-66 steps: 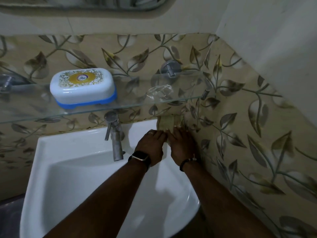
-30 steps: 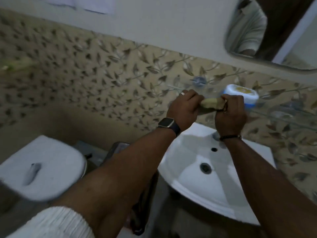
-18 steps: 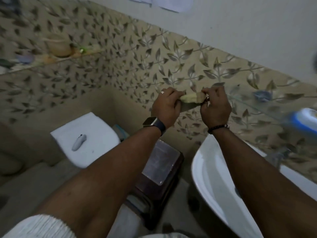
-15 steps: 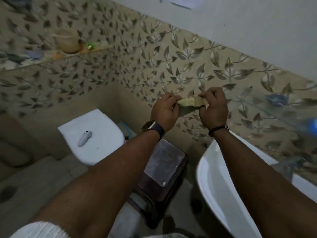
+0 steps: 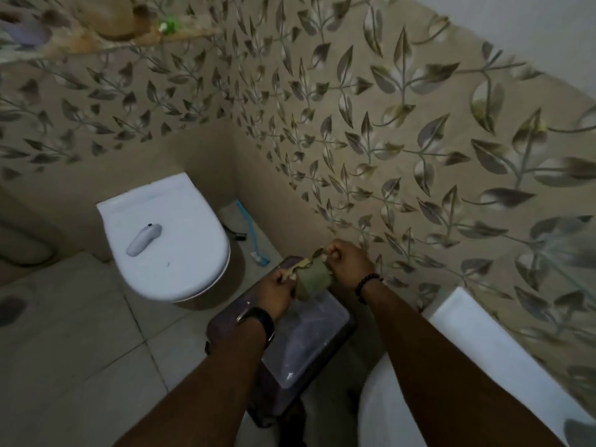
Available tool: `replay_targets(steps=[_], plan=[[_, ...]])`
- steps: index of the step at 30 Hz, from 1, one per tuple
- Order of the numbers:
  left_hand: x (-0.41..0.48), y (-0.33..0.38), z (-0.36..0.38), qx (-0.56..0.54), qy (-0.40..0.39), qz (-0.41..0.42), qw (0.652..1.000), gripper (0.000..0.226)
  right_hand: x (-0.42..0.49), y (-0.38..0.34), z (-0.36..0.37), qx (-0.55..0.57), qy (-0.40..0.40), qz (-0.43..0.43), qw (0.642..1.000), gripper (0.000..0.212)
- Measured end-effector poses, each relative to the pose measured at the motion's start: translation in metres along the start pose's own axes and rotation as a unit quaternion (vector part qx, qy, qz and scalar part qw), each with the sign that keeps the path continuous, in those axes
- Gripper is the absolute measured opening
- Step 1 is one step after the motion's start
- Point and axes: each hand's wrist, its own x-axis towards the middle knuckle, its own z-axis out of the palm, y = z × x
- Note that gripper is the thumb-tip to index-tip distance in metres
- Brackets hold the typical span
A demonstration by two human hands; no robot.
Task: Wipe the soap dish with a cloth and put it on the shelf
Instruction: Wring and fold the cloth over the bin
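Both my hands hold a small olive-yellow cloth (image 5: 312,279) stretched between them, low over a dark bin. My left hand (image 5: 278,293) grips its lower left end. My right hand (image 5: 350,264) pinches the upper right end, close to the leaf-patterned wall. The cloth hangs in a loose fold between the two fists. The soap dish and the glass shelf above the basin are out of view.
A dark bin with a translucent lid (image 5: 290,343) stands right under my hands. A white closed toilet (image 5: 167,240) is to the left, with a blue brush (image 5: 250,235) on the floor beside it. The white basin (image 5: 467,375) edge is at the lower right. A high corner shelf (image 5: 106,33) carries small items.
The view has swung left and down, away from the basin and soap dish. My hands have carried the cloth down from chest height to just above the bin, and it now hangs more loosely.
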Motion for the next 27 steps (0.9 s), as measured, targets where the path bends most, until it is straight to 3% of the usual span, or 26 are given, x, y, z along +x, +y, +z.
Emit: replay_targets(steps=[5,13,17,21,23,27], plan=[[0.037,-0.051,0.015,-0.063,-0.002,-0.112,0.992,0.015,0.036,0.034,0.044,-0.044,-0.052,0.041,0.997,0.017],[0.075,-0.100,0.021,-0.042,0.044,-0.142,0.988,0.011,0.072,0.075,0.088,-0.122,-0.083,0.085,0.985,0.036],[0.083,-0.111,0.026,-0.030,0.050,-0.150,0.987,0.010,0.082,0.083,0.107,-0.153,-0.111,0.101,0.977,0.015],[0.079,-0.110,0.032,0.033,0.039,-0.110,0.993,0.008,0.081,0.091,0.124,-0.165,-0.110,0.097,0.975,0.023],[0.075,-0.112,0.034,0.116,0.049,-0.043,0.991,0.012,0.074,0.093,0.129,-0.175,-0.107,0.092,0.974,0.028],[0.069,-0.115,0.035,0.287,0.052,0.070,0.954,0.024,0.065,0.092,0.141,-0.187,-0.160,0.074,0.966,0.036]])
